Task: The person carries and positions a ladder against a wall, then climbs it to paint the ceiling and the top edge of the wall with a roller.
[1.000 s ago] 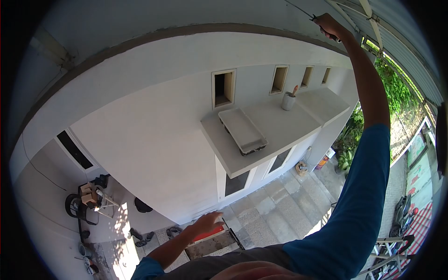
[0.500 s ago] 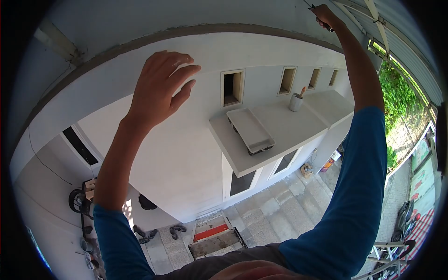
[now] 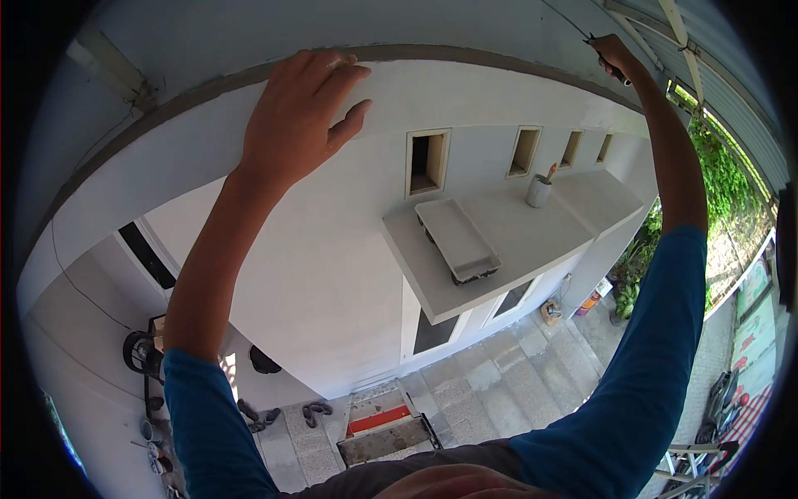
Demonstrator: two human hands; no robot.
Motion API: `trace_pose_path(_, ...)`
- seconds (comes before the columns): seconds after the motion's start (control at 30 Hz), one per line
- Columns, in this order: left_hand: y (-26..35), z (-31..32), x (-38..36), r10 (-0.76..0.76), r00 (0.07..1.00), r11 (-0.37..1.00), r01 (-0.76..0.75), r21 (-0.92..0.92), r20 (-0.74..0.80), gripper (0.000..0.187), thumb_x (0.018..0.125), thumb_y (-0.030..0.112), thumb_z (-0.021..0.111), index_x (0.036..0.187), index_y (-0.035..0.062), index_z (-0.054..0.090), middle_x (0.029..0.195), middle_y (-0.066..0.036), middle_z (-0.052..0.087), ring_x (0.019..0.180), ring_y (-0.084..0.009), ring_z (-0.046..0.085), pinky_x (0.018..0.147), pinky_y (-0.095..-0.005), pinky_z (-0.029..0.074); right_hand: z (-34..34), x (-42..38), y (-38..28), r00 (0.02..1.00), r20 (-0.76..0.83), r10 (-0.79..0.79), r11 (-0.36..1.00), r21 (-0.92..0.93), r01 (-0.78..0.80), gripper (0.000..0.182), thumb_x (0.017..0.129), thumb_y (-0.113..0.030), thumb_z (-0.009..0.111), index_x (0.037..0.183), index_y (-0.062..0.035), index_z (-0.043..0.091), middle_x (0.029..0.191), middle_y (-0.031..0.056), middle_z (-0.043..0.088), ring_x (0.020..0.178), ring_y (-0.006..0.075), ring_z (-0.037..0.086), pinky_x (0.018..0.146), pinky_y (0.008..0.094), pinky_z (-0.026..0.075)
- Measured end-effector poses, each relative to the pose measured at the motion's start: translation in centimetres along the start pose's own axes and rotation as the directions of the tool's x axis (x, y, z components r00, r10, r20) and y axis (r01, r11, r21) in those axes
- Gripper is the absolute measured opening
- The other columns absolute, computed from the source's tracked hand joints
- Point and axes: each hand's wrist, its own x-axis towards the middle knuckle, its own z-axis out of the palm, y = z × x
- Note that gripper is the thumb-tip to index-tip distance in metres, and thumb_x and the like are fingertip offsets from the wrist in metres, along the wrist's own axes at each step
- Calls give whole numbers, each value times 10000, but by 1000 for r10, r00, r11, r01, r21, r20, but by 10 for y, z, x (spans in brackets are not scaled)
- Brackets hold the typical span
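My right hand, high at the upper right, is wrapped round the dark handle of a paint roller. Its thin wire frame runs up and left against the grey wall, and its head is out of view. My left hand is raised at the upper left, holding nothing, fingers loosely curved and thumb apart. Its fingertips overlap the brown ledge edge in this view. Below and between my arms, a white-coated paint tray lies on a white concrete canopy, near a pot with a brush standing in it.
Far below is a tiled floor with sandals and a red-and-grey platform. Small window openings line the white wall. Metal roof bars are near my right arm; a metal ladder-like frame stands lower right.
My left hand has risen to the ledge edge. My right hand has shifted right and slightly down with the roller, showing more of its wire frame. The view has shifted slightly.
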Motion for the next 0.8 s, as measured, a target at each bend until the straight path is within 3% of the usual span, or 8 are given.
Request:
trace_pose_path(0.17,0,2,-1,9,1000,1000,-9,-4,-18,345,773,170,767,1076,106,616,1089,-19,583,1026,-218,558,902,-359,498,-3,30,-17,998,-59,-12,1000,-19,11,386,972,-340,521,713,-54,500,514,32,469,400,131,434,370,343,358)
trace_pose_path(0.3,1,4,-2,13,1000,1000,-13,17,-11,330,782,173,764,1073,117,619,1115,-15,574,1036,-219,550,906,-364,497,-10,-2,23,1000,-19,-11,996,-86,9,330,989,-295,513,772,-46,505,508,35,472,347,129,419,316,320,351)
trace_pose_path(0.43,4,6,-3,-12,1000,999,11,48,29,473,726,236,828,1130,121,611,1138,-54,582,1051,-247,545,910,-385,483,-21,-51,57,992,122,-13,990,-136,29,365,964,-313,537,730,-35,503,476,40,447,335,122,403,298,327,317)
trace_pose_path(0.6,10,1,-2,-47,991,995,37,88,124,688,617,325,888,1216,161,592,1212,-54,530,1121,-252,498,975,-413,444,-21,-31,61,976,204,-73,993,-72,90,381,969,-320,536,724,-30,513,493,45,460,335,127,417,289,323,325)
trace_pose_path(0.67,12,-2,-1,-54,979,994,34,103,196,811,563,315,917,1284,196,565,1258,-55,490,1153,-252,472,1003,-420,425,-14,-11,35,1000,-29,1,995,-103,-4,409,983,-333,514,700,-38,515,460,42,440,355,133,427,312,337,344)
trace_pose_path(0.8,11,1,-1,-65,976,991,39,128,208,855,551,276,927,1317,219,551,1263,-57,480,1160,-250,470,1003,-418,431,-8,32,-14,996,-86,-19,997,-73,13,438,991,-358,497,675,-54,510,479,36,447,388,136,429,357,347,357)
